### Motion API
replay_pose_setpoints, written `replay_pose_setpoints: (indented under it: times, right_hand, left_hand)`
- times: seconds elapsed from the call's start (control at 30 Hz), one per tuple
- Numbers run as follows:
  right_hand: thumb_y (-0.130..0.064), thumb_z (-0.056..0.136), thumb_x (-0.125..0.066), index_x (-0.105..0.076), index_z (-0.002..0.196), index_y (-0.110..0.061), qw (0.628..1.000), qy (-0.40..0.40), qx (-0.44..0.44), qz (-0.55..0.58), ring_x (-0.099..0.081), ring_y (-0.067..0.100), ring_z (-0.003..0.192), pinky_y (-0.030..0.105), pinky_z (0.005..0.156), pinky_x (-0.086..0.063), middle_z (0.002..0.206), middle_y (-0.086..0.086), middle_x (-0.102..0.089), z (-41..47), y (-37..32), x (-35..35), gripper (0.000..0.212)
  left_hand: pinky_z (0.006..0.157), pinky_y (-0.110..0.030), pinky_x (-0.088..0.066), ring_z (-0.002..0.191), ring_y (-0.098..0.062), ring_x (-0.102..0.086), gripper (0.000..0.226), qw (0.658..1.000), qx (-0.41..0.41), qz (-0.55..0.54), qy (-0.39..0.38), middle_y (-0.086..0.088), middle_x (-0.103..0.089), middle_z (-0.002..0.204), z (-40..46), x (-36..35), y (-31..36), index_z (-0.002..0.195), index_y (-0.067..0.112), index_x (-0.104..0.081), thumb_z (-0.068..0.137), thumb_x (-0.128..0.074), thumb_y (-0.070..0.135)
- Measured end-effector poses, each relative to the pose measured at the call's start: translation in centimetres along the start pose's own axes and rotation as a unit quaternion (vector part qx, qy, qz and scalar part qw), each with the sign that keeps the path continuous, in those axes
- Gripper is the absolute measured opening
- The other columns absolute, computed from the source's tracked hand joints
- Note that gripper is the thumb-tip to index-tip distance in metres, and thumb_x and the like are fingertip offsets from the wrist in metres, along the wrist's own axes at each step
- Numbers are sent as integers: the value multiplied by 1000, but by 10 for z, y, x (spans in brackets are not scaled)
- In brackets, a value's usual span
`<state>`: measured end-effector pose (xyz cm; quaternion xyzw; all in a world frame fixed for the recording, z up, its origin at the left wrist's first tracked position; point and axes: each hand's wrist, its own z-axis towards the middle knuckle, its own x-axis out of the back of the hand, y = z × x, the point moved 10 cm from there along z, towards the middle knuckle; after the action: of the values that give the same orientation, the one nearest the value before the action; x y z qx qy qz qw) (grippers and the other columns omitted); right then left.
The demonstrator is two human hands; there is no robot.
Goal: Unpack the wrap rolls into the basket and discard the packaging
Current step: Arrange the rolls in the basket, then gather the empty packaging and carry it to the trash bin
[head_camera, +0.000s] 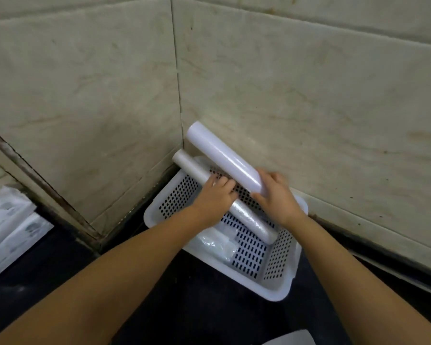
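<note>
A white perforated basket [281,287] sits on the dark counter in the wall corner. My right hand [275,197] grips the near end of a smooth white wrap roll [219,153], which is raised above the basket and points up-left toward the corner. My left hand [215,197] is closed over a thinner, paler wrap roll [251,220] that lies slanted across the basket, its far end sticking out over the back rim. Clear plastic packaging [209,242] lies crumpled in the basket's near-left part.
Beige marble wall panels enclose the corner just behind the basket. A stack of white packets [8,227] lies on the counter at far left. A white sheet edge [291,338] shows at the bottom of the view.
</note>
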<state>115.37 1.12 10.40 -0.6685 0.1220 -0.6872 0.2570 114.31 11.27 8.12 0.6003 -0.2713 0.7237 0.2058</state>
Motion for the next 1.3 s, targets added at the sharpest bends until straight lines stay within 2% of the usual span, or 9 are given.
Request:
replay_pose_setpoints:
  times: [0.13, 0.27, 0.4, 0.6, 0.77, 0.87, 1.0, 1.1, 1.3]
  right_hand:
    - [-9, 93, -51, -38, 144, -17, 1000, -21, 8, 0, -43, 30, 118, 30, 98, -33, 129, 16, -46, -4, -2, -28, 53]
    - [-10, 92, -47, -55, 130, -19, 996, 0, 29, -78, -48, 31, 110, 40, 90, -41, 121, 14, -52, -2, -6, -37, 40]
    - [-40, 88, -57, -62, 95, -24, 990, -9, 18, -140, -54, 22, 89, 32, 77, -43, 101, 4, -57, -5, 1, -21, 18]
    - [-3, 93, -45, -58, 129, -11, 998, 45, -31, 26, -54, 25, 108, 19, 90, -35, 118, 13, -56, -63, 6, 36, 39]
    - [-10, 93, -48, -64, 118, -13, 991, 76, -98, 48, -57, 18, 94, 20, 82, -36, 105, 6, -60, -172, 21, 60, 30]
    - [-24, 92, -54, -58, 124, -17, 984, -39, -173, 17, -59, 19, 95, 24, 83, -42, 113, 7, -64, -244, 45, 23, 33]
    - [-57, 82, -57, -33, 141, -17, 934, -214, -285, -16, -55, 26, 117, 39, 95, -48, 134, 10, -49, -335, 74, -30, 75]
    - [-56, 80, -60, -39, 132, -14, 922, -235, -305, -44, -56, 27, 112, 42, 91, -51, 130, 8, -50, -368, 79, -41, 70]
    - [-19, 88, -54, -61, 114, -6, 914, -247, -318, -58, -63, 28, 102, 37, 89, -53, 116, 12, -65, -389, 80, -37, 30]
  left_hand:
    - [98, -44, -46, 101, -29, -61, 39, 997, -35, -9, 61, -11, -65, 107, -30, 10, 0, 107, 10, -65, 69, -72, 6]
    - [96, -43, -43, 104, -29, -56, 38, 999, 9, -19, 39, -11, -60, 110, -22, 10, -6, 107, 11, -58, 71, -66, 0]
    - [88, -41, -44, 100, -28, -56, 44, 998, 60, 5, 25, -9, -59, 107, -17, 9, -13, 105, 13, -57, 65, -68, -2]
    - [102, -40, -33, 118, -27, -48, 35, 997, 37, -68, 24, -10, -53, 126, -36, 38, 10, 120, 12, -54, 85, -54, 9]
    - [74, -39, -45, 86, -26, -55, 12, 953, 55, -282, 98, -11, -60, 93, -113, 98, 71, 97, 7, -62, 87, -58, 13]
    - [71, -35, -48, 81, -13, -51, 21, 919, 143, -366, -35, 2, -54, 90, -175, 66, 117, 104, 17, -57, 89, -57, 32]
    - [95, -40, -44, 122, -21, -44, 77, 900, 205, -282, -262, -1, -42, 132, -258, 5, 171, 139, 22, -30, 78, -57, 61]
    - [99, -42, -40, 126, -24, -42, 91, 918, 220, -182, -274, -4, -38, 140, -289, -9, 177, 145, 18, -19, 76, -60, 60]
    - [86, -39, -42, 109, -23, -52, 65, 919, 245, -182, -250, -1, -52, 120, -293, -3, 173, 119, 20, -42, 76, -52, 68]
